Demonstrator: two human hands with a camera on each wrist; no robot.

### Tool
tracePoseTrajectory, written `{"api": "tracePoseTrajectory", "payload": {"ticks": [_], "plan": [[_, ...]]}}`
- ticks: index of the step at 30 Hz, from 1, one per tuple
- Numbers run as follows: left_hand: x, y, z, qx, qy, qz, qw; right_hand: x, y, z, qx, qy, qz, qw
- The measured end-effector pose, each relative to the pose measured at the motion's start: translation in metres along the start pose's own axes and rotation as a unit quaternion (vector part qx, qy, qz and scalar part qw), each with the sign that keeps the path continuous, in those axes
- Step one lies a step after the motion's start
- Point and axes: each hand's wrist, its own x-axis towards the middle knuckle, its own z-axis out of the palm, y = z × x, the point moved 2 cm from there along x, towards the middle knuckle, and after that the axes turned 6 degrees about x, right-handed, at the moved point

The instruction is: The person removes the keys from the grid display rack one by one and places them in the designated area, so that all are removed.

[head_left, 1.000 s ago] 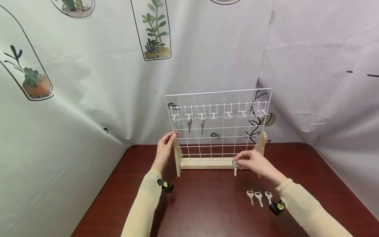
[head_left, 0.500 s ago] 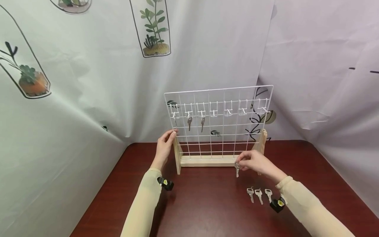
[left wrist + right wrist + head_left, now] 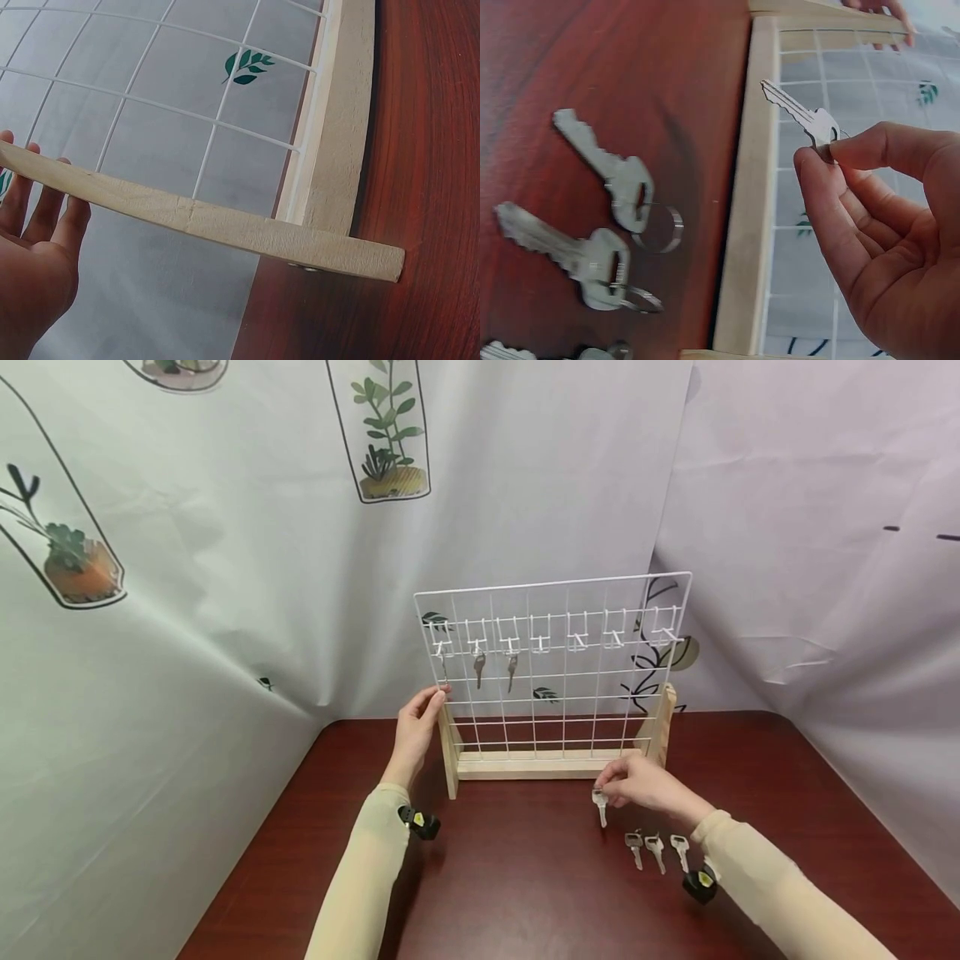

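Observation:
My right hand (image 3: 639,787) pinches a silver key (image 3: 602,810) by its head, between thumb and fingertips. The key's blade points down, in front of the rack's wooden base; the right wrist view shows part of a thin ring behind its head. At the rack's left side, my left hand (image 3: 417,727) grips the top of the pale wooden side post (image 3: 187,215); the thumb is out of the left wrist view. A white wire grid rack (image 3: 552,585) carries a row of hooks. Keys hang from the three leftmost hooks, including a key (image 3: 479,669) and a key (image 3: 512,672).
Three silver keys lie in a row on the dark red table (image 3: 525,877), near my right wrist: a left key (image 3: 635,847), a middle key (image 3: 656,852) and a right key (image 3: 681,850). Pale fabric (image 3: 525,527) with plant prints hangs behind the rack.
My right hand has come down and away from the grid, with the key still pinched in it. The left hand keeps its grip on the post. The head view has tilted slightly.

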Motion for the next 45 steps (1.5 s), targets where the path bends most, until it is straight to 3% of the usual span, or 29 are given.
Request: {"api": "tracePoseTrajectory", "payload": {"ticks": [15, 28, 35, 45], "plan": [[0.000, -0.001, 0.000, 0.002, 0.005, -0.009, 0.9999, -0.006, 0.023, 0.013, -0.018, -0.013, 0.030, 0.9993], [-0.002, 0.001, 0.000, 0.002, 0.006, 0.008, 1.0000, -0.013, 0.025, 0.015, -0.089, -0.007, 0.055, 0.9945], [-0.002, 0.000, 0.001, 0.003, 0.006, 0.005, 1.0000, -0.015, 0.020, 0.015, -0.154, -0.002, 0.053, 0.9867], [-0.001, -0.001, 0.000, -0.001, 0.008, 0.001, 1.0000, -0.014, 0.021, 0.013, -0.188, -0.026, 0.055, 0.9804]]}}
